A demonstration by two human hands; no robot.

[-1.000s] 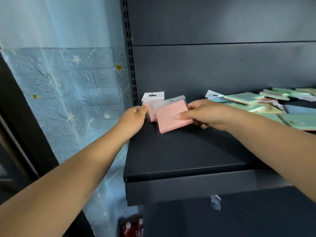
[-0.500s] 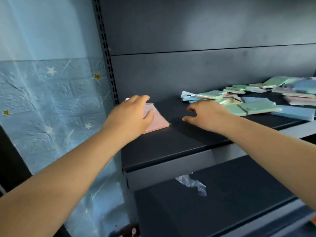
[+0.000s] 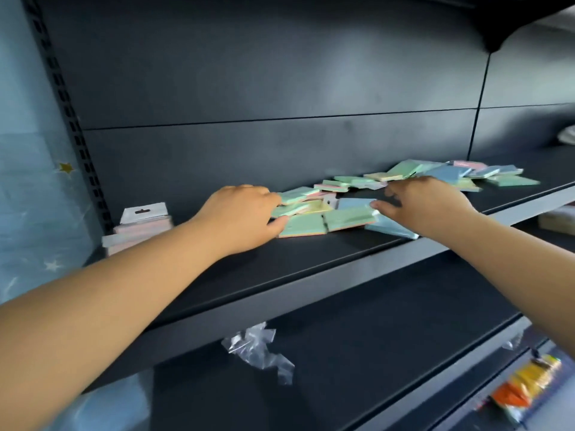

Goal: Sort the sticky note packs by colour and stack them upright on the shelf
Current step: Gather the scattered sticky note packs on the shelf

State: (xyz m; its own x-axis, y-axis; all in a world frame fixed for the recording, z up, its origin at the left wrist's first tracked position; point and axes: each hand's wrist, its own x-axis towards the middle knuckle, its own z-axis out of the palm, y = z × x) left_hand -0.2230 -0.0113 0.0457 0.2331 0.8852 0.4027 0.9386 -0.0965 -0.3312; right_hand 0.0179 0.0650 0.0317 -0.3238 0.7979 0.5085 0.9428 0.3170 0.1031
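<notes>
A dark shelf [image 3: 311, 259] carries a loose heap of sticky note packs [image 3: 404, 178] in green, blue, yellow and pink, lying flat. At the far left end, pink packs [image 3: 140, 227] stand against the upright, a white hang tab on top. My left hand [image 3: 242, 217] lies over the left edge of the heap, fingers touching a green pack [image 3: 303, 227]. My right hand [image 3: 426, 205] reaches over the heap's middle, fingers spread, thumb near another green pack [image 3: 350, 219] and a blue pack [image 3: 393, 228]. Neither hand grips a pack.
A lower shelf [image 3: 357, 337] sits beneath, with a crumpled clear plastic bag [image 3: 258, 349] hanging at its back. Orange and yellow packaged goods [image 3: 525, 384] hang at the lower right. A blue starred wall covering [image 3: 37, 197] borders the shelf's left upright.
My left hand has let go of the pink packs at the left end and moved right onto the heap. My right hand has reached further right. The view has swung right.
</notes>
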